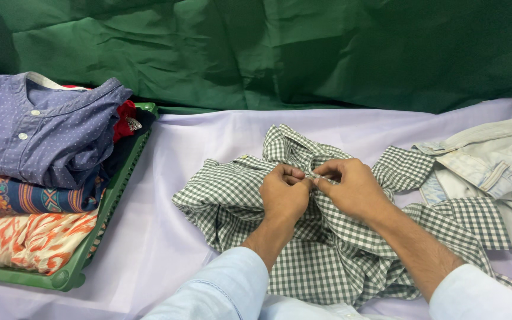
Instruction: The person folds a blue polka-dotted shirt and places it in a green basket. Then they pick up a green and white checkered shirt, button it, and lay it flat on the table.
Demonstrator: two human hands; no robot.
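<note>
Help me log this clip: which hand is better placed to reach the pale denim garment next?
Probably the right hand. It pinches the checked shirt on the side nearer the pale denim garment, which lies at the right edge. The left hand would have to cross over the right.

Green-white checked shirt [327, 249], dotted blue shirt [42, 136], lilac sheet [167, 178].

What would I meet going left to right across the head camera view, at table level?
Green tray stacked with folded clothes, topped by a blue dotted shirt → green checked shirt → left hand → right hand, both pinching the shirt's front → pale denim garment.
</note>
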